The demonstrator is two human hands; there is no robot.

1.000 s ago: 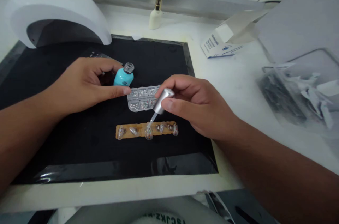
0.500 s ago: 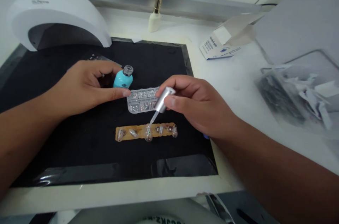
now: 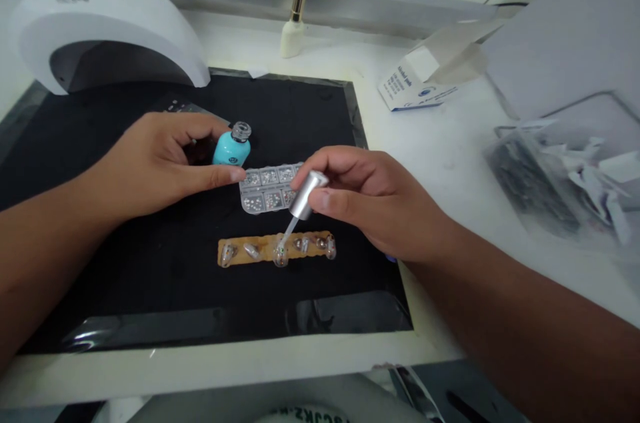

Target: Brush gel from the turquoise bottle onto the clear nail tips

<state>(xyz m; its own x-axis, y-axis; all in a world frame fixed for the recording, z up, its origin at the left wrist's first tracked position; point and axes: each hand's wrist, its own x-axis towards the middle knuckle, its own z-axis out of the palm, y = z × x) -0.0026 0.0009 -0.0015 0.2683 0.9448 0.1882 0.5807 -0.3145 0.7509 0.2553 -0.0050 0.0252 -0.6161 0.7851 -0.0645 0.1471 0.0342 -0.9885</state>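
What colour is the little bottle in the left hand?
Bright turquoise blue, with a small dark emblem; the bottle shows best in the head view.

Open lane on the mat [image 3: 200, 296], between strip [image 3: 266, 244] and near edge. Beyond the strip, case [image 3: 256, 191] lies in my way; brush [image 3: 306, 196] in my right fingers [image 3: 333, 203] slants down before it. Room past the blue bottle [image 3: 233, 148], to its right. Lamp [image 3: 150, 26] bars far left.

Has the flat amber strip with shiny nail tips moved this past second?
No: the amber strip shows no visible shift in any direction against the black rectangular mat.
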